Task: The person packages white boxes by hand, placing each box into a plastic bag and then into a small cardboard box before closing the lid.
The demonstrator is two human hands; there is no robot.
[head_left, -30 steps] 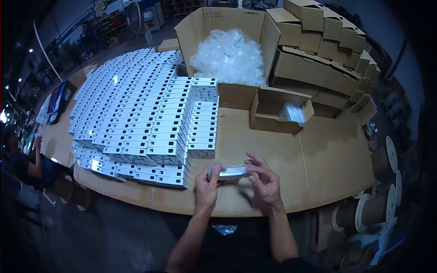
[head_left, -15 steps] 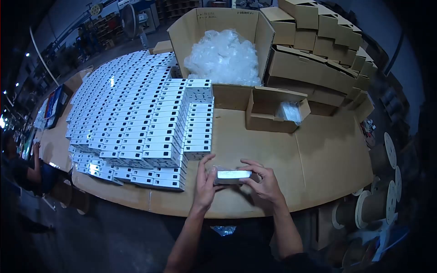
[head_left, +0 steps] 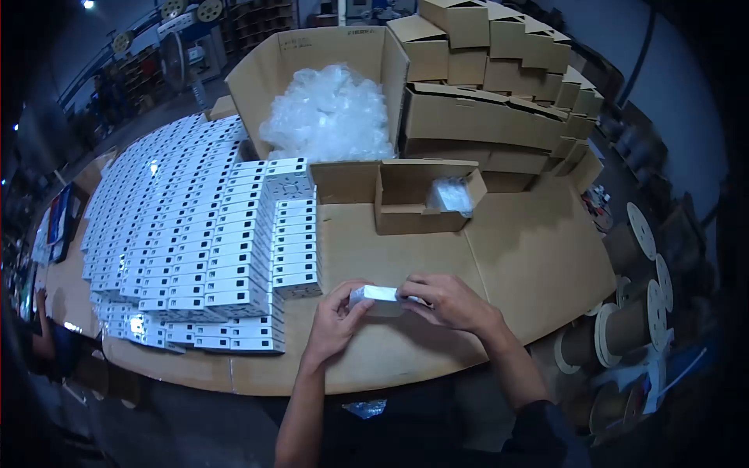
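A small flat white box point(head_left: 379, 293) is held just above the front of the cardboard-covered table, its long side facing me. My left hand point(head_left: 334, 321) grips its left end, thumb in front and fingers behind. At its right end, my right hand point(head_left: 449, 303) is closed with the fingers bent over the edge, partly hiding it. Clear film seems to lie around the box, though it is hard to make out. To the left stand rows of similar white boxes point(head_left: 183, 234) with dark square openings, piled in several layers.
An open carton point(head_left: 417, 220) behind my hands holds a plastic-wrapped piece point(head_left: 451, 196). Farther back, a large carton point(head_left: 257, 86) is full of clear plastic bags point(head_left: 328, 117). Brown cartons point(head_left: 488, 113) are stacked at right. Spools point(head_left: 628, 327) stand beyond the table's right edge. Another person point(head_left: 48, 343) is at far left.
My view has swung right, so the table things appear farther left. My right hand has turned and moved over the box's right end; my left hand still holds the other end.
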